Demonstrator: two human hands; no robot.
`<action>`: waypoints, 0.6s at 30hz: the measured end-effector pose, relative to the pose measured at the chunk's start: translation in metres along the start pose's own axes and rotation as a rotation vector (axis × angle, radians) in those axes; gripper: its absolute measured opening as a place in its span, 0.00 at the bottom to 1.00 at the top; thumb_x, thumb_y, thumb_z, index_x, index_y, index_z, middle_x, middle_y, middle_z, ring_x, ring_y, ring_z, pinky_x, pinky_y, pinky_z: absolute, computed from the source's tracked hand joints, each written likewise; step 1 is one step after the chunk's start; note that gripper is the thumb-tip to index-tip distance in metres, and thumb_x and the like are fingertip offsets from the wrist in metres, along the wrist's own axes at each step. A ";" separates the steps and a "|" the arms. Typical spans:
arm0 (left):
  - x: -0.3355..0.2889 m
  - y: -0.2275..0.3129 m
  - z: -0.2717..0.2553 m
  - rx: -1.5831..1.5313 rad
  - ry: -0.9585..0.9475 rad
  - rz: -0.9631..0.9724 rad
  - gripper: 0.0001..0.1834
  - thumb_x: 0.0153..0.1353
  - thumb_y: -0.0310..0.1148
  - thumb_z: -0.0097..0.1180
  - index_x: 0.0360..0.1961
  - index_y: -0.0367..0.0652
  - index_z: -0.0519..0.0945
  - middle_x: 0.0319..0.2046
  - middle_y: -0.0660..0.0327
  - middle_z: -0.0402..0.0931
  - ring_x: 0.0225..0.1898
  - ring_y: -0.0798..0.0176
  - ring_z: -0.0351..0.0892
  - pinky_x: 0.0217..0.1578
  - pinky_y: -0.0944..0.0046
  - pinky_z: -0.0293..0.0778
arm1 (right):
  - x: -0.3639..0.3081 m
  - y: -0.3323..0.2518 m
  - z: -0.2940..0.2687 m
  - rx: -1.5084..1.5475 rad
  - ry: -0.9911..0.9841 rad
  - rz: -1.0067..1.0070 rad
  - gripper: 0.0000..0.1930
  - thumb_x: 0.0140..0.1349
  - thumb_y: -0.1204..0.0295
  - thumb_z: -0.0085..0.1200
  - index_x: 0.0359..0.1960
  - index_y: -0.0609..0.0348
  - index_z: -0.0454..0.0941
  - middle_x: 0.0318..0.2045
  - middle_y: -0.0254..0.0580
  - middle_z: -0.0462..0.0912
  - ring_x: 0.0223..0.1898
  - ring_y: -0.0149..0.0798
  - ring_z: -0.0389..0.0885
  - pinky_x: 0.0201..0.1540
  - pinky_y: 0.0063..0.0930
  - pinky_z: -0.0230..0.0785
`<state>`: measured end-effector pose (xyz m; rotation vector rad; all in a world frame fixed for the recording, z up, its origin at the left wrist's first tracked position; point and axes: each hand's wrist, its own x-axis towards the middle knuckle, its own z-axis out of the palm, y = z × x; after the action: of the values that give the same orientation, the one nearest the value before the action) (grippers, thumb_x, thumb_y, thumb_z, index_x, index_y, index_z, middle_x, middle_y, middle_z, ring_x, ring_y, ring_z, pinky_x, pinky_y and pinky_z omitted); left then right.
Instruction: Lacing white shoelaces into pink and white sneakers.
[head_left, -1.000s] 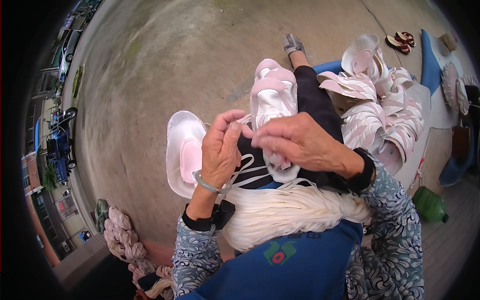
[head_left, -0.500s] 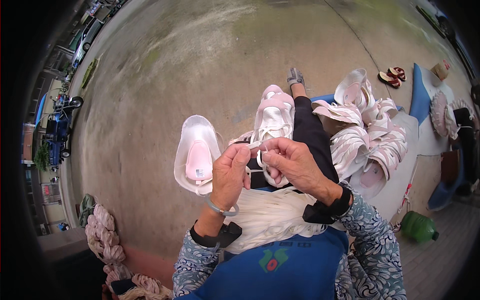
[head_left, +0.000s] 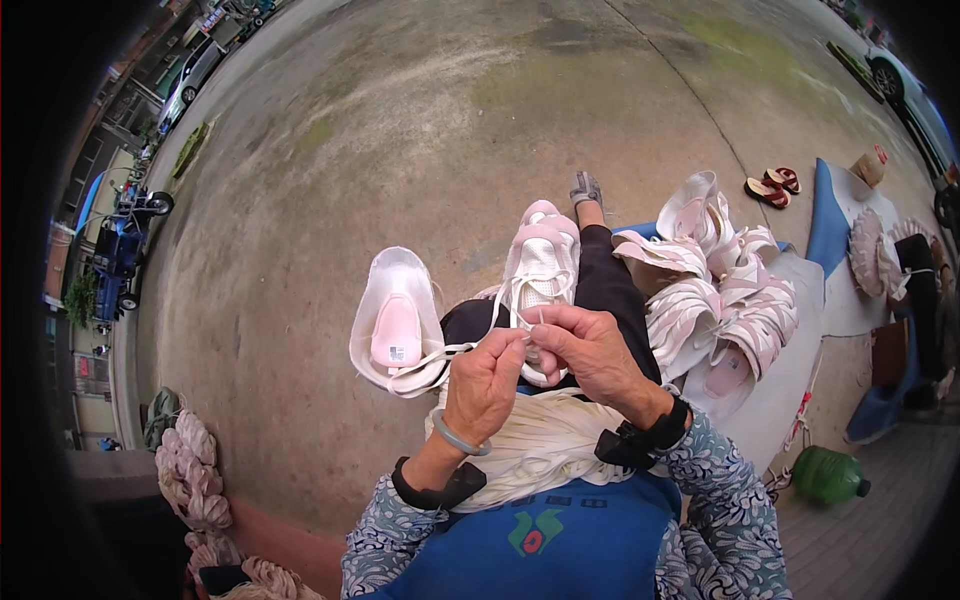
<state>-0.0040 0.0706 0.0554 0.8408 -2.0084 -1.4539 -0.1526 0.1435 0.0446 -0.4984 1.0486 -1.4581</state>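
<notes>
My left hand (head_left: 483, 385) is closed, with thumb and finger pinching a thin white shoelace (head_left: 497, 308). My right hand (head_left: 592, 352) meets it fingertip to fingertip, also pinched on the lace. Just beyond them a pink and white sneaker upper (head_left: 541, 262) lies across my lap, toe pointing away, with lace threaded over its tongue. Left of my hands sits another white upper (head_left: 372, 290) with a pink insole (head_left: 397, 330), a lace trailing from its near end. A thick bundle of white laces (head_left: 535, 450) covers my lap below my wrists.
Several pink and white uppers (head_left: 725, 290) are heaped on a grey sheet to my right. Sandals (head_left: 768, 190) lie beyond them, and a green plastic bottle (head_left: 828, 475) is at lower right. Bundled uppers (head_left: 190, 470) lie at lower left. Another person's dark-clothed leg (head_left: 915, 275) shows at far right.
Both hands have dropped slightly toward me, and my left hand has turned and closed tighter against the right. A lace loop now shows left of the sneaker. The view has shifted a little.
</notes>
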 end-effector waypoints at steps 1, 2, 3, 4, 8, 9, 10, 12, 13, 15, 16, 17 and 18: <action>0.000 0.003 0.000 0.038 -0.010 0.009 0.12 0.68 0.34 0.47 0.42 0.37 0.78 0.21 0.67 0.72 0.23 0.75 0.68 0.24 0.72 0.64 | 0.000 0.000 -0.001 -0.015 -0.003 0.024 0.15 0.66 0.70 0.53 0.50 0.70 0.76 0.22 0.33 0.77 0.20 0.22 0.73 0.22 0.14 0.69; -0.001 0.004 0.000 0.076 -0.019 0.018 0.10 0.67 0.32 0.48 0.42 0.37 0.79 0.23 0.65 0.74 0.25 0.73 0.70 0.26 0.71 0.67 | 0.000 -0.001 -0.002 -0.031 -0.006 0.049 0.15 0.66 0.70 0.53 0.49 0.70 0.76 0.21 0.32 0.76 0.20 0.21 0.73 0.22 0.14 0.69; -0.001 0.003 0.000 0.078 -0.019 0.018 0.10 0.67 0.32 0.48 0.42 0.37 0.79 0.23 0.65 0.74 0.25 0.73 0.70 0.26 0.71 0.67 | 0.000 -0.001 -0.003 -0.030 -0.007 0.049 0.15 0.66 0.70 0.53 0.49 0.70 0.76 0.21 0.32 0.76 0.20 0.21 0.73 0.22 0.14 0.69; -0.001 0.002 0.000 0.134 -0.011 0.071 0.09 0.66 0.29 0.49 0.41 0.37 0.79 0.26 0.59 0.76 0.26 0.66 0.75 0.29 0.68 0.71 | -0.001 -0.002 -0.005 -0.068 -0.028 0.060 0.15 0.66 0.70 0.53 0.48 0.70 0.77 0.21 0.32 0.76 0.20 0.21 0.72 0.22 0.14 0.68; -0.003 0.002 0.003 0.192 -0.009 0.071 0.08 0.64 0.27 0.50 0.40 0.37 0.79 0.28 0.53 0.78 0.27 0.56 0.79 0.30 0.63 0.74 | -0.002 -0.003 -0.006 -0.119 -0.035 0.075 0.14 0.65 0.69 0.55 0.45 0.68 0.79 0.19 0.31 0.76 0.19 0.20 0.71 0.21 0.12 0.66; -0.002 0.001 0.003 0.191 -0.011 0.069 0.08 0.64 0.27 0.50 0.40 0.37 0.79 0.28 0.53 0.78 0.27 0.56 0.79 0.30 0.63 0.74 | -0.002 -0.002 -0.008 -0.119 -0.034 0.076 0.14 0.65 0.69 0.55 0.45 0.68 0.79 0.19 0.31 0.76 0.19 0.20 0.71 0.21 0.12 0.66; -0.002 0.001 0.004 0.163 -0.041 0.055 0.08 0.64 0.28 0.51 0.40 0.37 0.79 0.30 0.52 0.78 0.27 0.56 0.78 0.29 0.63 0.74 | -0.001 -0.001 -0.010 -0.131 -0.027 0.047 0.13 0.65 0.69 0.55 0.44 0.68 0.79 0.19 0.31 0.75 0.18 0.20 0.71 0.20 0.12 0.66; 0.000 -0.004 0.003 0.133 -0.070 0.037 0.08 0.64 0.29 0.52 0.40 0.37 0.79 0.32 0.52 0.78 0.26 0.55 0.78 0.29 0.63 0.73 | -0.001 -0.001 -0.010 -0.144 -0.021 0.020 0.13 0.65 0.69 0.54 0.43 0.67 0.79 0.19 0.30 0.75 0.18 0.20 0.70 0.19 0.12 0.65; 0.004 -0.013 0.002 0.213 -0.022 0.193 0.09 0.65 0.31 0.51 0.42 0.38 0.78 0.34 0.54 0.78 0.25 0.59 0.77 0.28 0.66 0.73 | -0.001 -0.003 -0.009 -0.163 -0.011 0.008 0.11 0.65 0.70 0.55 0.42 0.66 0.80 0.20 0.31 0.75 0.19 0.21 0.71 0.21 0.14 0.65; 0.010 -0.011 0.002 0.288 0.021 0.344 0.11 0.67 0.33 0.51 0.44 0.38 0.77 0.36 0.56 0.78 0.25 0.63 0.76 0.28 0.68 0.72 | 0.000 -0.006 -0.009 -0.179 0.005 0.002 0.10 0.64 0.71 0.55 0.41 0.65 0.81 0.21 0.32 0.76 0.21 0.23 0.72 0.23 0.15 0.65; 0.009 0.004 0.003 -0.038 -0.080 0.036 0.12 0.69 0.34 0.49 0.46 0.38 0.76 0.36 0.59 0.77 0.25 0.68 0.75 0.28 0.71 0.72 | 0.001 -0.007 -0.009 -0.424 0.050 -0.304 0.09 0.62 0.73 0.56 0.40 0.63 0.82 0.23 0.34 0.75 0.23 0.25 0.73 0.25 0.17 0.66; 0.010 0.011 0.004 -0.362 -0.177 -0.275 0.13 0.70 0.35 0.46 0.48 0.38 0.75 0.35 0.62 0.76 0.25 0.72 0.74 0.28 0.73 0.71 | 0.001 -0.011 -0.009 -0.669 0.094 -0.612 0.08 0.61 0.74 0.57 0.39 0.62 0.83 0.25 0.35 0.75 0.25 0.27 0.73 0.28 0.19 0.66; 0.009 0.012 0.002 -0.364 -0.173 -0.285 0.13 0.70 0.35 0.46 0.48 0.38 0.75 0.35 0.62 0.76 0.25 0.72 0.74 0.28 0.73 0.71 | -0.003 -0.026 0.000 -0.673 0.079 -0.559 0.07 0.58 0.75 0.58 0.38 0.62 0.83 0.27 0.38 0.74 0.28 0.30 0.73 0.32 0.21 0.66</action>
<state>-0.0140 0.0680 0.0667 0.8905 -1.7077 -2.0386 -0.1664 0.1436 0.0668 -1.3029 1.5481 -1.5822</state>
